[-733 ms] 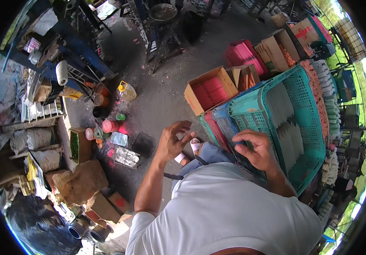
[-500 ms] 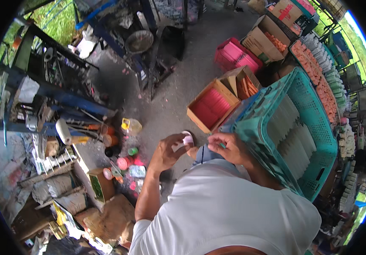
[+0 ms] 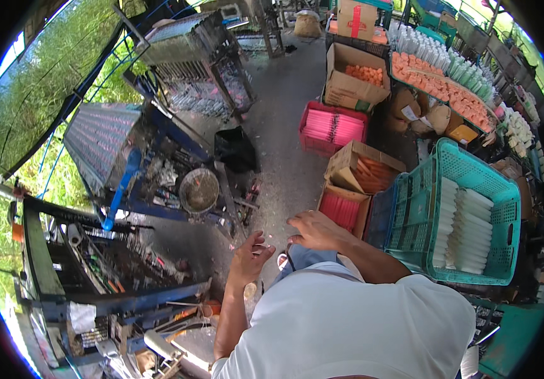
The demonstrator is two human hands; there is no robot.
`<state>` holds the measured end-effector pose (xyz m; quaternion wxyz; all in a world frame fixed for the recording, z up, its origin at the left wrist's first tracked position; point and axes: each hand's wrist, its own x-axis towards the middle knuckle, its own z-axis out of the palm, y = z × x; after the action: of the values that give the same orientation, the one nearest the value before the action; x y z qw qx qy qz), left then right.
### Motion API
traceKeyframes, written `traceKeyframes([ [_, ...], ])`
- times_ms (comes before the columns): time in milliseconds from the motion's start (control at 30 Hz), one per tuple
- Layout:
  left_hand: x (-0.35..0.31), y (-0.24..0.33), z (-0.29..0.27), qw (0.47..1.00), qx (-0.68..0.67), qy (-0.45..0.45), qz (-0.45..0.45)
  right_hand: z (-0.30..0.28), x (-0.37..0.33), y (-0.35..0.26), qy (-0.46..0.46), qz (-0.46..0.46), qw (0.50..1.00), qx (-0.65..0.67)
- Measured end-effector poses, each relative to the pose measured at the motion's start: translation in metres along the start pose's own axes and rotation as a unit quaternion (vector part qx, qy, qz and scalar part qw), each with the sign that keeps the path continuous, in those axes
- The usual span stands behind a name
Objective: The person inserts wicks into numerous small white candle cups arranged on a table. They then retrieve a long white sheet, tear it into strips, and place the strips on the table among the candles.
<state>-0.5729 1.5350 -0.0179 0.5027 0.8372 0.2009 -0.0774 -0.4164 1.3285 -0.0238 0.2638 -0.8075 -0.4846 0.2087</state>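
My left hand (image 3: pixel 248 260) is held in front of my body over the grey floor, its fingers loosely curled and apart. Nothing shows in it. Across a gap, my right hand (image 3: pixel 316 231) reaches inward with its fingers stretched out, and I see nothing held there either. Just beyond the right hand stands a cardboard box of red sticks (image 3: pixel 339 211), which the hand partly overlaps in the view; whether they touch I cannot tell. Right of my right forearm sits a large teal plastic crate (image 3: pixel 404 218) holding rows of white candle-like sticks (image 3: pixel 471 224).
Ahead on the right are a box of orange sticks (image 3: pixel 373 174), a pink crate (image 3: pixel 303 140) of pink sticks and a carton (image 3: pixel 354 95) of orange pieces. Left stand blue metal frames (image 3: pixel 139 294), a round pan (image 3: pixel 199 191) and a black bag (image 3: pixel 235 150). Grey floor (image 3: pixel 281 95) runs between.
The view has swung ahead, so the aisle shows farther and the floor bottles have left view. Both hands sit lower in the picture, with my right fingers more stretched.
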Motion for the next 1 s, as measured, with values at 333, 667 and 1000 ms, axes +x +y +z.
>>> traceKeyframes([
  [333,0.172,0.004,-0.058,0.985,0.005,-0.166,0.052,-0.069,0.164,0.082,-0.125,0.047,0.991,-0.007],
  [667,0.5,0.089,-0.041,0.986,0.018,-0.162,0.037,-0.19,0.318,0.297,-0.122,0.066,0.989,0.054],
  [1000,0.729,0.208,-0.098,0.978,-0.026,-0.202,0.052,-0.362,0.457,0.427,-0.066,0.151,0.978,0.132],
])
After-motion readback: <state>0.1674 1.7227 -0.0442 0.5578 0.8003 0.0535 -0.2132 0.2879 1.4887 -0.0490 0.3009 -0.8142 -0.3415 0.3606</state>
